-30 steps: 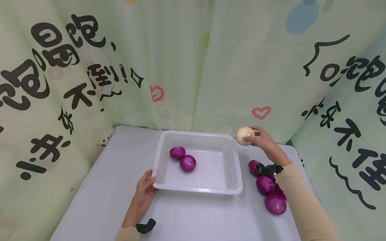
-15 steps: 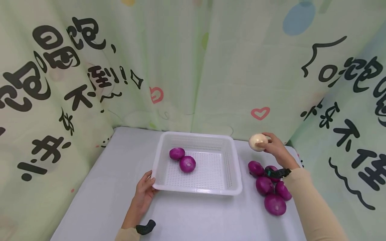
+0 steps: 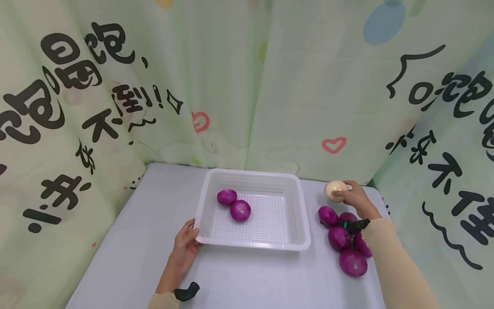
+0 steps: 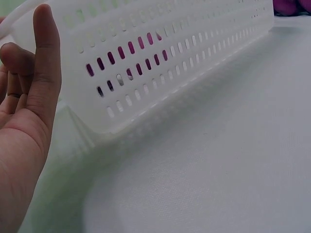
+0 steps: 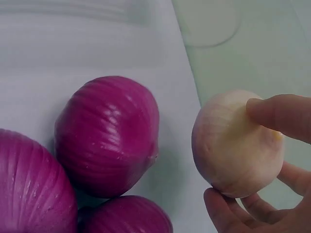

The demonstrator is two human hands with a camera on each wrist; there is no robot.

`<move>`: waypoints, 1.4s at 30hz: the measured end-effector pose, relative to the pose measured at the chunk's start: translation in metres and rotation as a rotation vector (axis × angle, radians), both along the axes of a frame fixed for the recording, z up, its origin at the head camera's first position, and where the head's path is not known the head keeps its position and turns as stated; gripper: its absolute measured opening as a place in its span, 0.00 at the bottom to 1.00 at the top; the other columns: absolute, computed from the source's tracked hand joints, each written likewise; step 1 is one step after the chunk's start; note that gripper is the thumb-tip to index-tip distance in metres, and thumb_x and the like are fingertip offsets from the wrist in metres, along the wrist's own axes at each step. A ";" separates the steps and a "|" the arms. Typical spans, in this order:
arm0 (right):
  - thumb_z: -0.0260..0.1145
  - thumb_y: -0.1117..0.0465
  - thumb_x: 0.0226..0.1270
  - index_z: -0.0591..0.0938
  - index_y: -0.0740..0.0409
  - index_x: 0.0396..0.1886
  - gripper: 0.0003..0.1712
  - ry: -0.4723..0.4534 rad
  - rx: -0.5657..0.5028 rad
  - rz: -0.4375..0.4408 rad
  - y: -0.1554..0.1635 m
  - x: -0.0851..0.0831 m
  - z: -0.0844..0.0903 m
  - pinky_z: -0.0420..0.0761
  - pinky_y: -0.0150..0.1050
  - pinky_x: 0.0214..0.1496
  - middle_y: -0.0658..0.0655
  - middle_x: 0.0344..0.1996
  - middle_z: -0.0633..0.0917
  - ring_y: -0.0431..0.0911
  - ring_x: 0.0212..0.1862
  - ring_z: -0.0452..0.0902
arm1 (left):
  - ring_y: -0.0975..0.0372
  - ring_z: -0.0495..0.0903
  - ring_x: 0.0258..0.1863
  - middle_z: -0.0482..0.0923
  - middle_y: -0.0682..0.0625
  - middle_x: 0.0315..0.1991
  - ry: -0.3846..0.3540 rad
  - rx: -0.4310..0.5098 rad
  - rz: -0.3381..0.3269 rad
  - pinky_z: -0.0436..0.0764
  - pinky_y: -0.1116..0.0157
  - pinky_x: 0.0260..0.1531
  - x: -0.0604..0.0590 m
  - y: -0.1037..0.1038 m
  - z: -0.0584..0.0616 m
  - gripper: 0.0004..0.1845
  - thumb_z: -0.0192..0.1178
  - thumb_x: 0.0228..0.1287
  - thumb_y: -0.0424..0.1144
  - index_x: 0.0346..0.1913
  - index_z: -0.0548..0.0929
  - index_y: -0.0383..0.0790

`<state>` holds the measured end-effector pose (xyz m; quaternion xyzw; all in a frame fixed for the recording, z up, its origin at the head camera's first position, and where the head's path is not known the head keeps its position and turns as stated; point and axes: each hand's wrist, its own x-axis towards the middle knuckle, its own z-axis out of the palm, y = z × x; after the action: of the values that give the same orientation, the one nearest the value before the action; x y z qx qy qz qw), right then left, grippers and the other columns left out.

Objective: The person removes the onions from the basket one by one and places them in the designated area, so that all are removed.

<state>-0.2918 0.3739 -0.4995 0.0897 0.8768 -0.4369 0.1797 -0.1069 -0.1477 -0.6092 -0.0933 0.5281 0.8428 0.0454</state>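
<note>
My right hand (image 3: 356,198) grips a pale, cream-coloured onion (image 3: 335,191) between thumb and fingers, above the far right of the table. In the right wrist view the thumb presses one side of the pale onion (image 5: 233,150) and the fingers curl under it. My left hand (image 3: 186,249) pinches the near left corner of a white perforated plastic basket (image 3: 259,245); in the left wrist view the thumb (image 4: 46,53) stands at the basket's wall. Two purple onions, one nearer (image 3: 240,210) and one farther back (image 3: 227,197), lie inside the basket's left half.
Several purple onions (image 3: 339,238) lie in a cluster on the table right of the basket, just below my right hand. A pale cloth covers the table (image 3: 247,279). Green printed curtains (image 3: 293,94) hang behind and on both sides.
My right hand has carried the pale onion rightward from near the basket's far right corner, then lower toward the table. The left hand and basket have stayed put.
</note>
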 end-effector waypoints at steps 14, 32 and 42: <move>0.63 0.50 0.77 0.45 0.77 0.79 0.52 -0.002 0.078 -0.017 0.012 0.003 -0.024 0.71 0.61 0.73 0.83 0.74 0.56 0.70 0.70 0.65 | 0.56 0.84 0.57 0.75 0.44 0.69 0.019 -0.014 -0.004 0.86 0.64 0.51 0.001 -0.001 -0.002 0.24 0.51 0.81 0.38 0.73 0.65 0.38; 0.61 0.52 0.78 0.49 0.79 0.78 0.48 -0.027 0.152 0.108 0.014 0.005 -0.029 0.57 0.71 0.77 0.84 0.75 0.53 0.77 0.75 0.52 | 0.56 0.84 0.57 0.74 0.42 0.70 0.024 -0.010 -0.009 0.86 0.65 0.51 0.002 -0.002 0.000 0.23 0.50 0.82 0.37 0.73 0.64 0.38; 0.55 0.48 0.80 0.50 0.77 0.78 0.45 -0.029 0.149 0.167 0.023 0.003 -0.029 0.58 0.70 0.77 0.84 0.75 0.52 0.77 0.76 0.52 | 0.54 0.83 0.57 0.74 0.41 0.70 0.011 -0.006 0.011 0.86 0.64 0.51 0.000 -0.001 -0.001 0.23 0.51 0.81 0.37 0.73 0.66 0.39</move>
<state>-0.2892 0.3967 -0.5281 0.0358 0.9087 -0.3527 0.2207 -0.1066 -0.1483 -0.6097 -0.0916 0.5304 0.8419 0.0373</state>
